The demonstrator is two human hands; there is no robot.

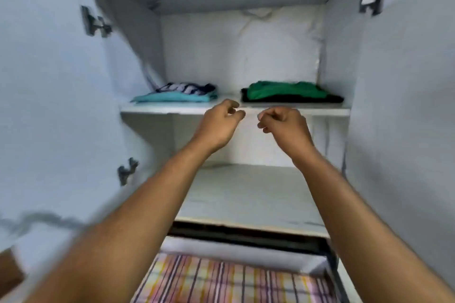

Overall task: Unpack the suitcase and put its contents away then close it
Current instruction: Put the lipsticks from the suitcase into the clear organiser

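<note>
I face an open white wardrobe. On its upper shelf (172, 109) lie two piles of folded clothes: a teal garment with a navy striped one on top (177, 94) at the left, and a green garment over a black one (290, 93) at the right. My left hand (219, 125) and my right hand (285, 128) hover side by side just in front of the shelf's edge, between the piles. Both have loosely curled fingers and hold nothing. The suitcase is not in view.
Both wardrobe doors stand open, the left door (49, 106) and the right door (406, 106), with metal hinges on their inner faces. A lower shelf (246, 194) sits below my hands. A striped pink and yellow cloth (221, 280) lies at the bottom.
</note>
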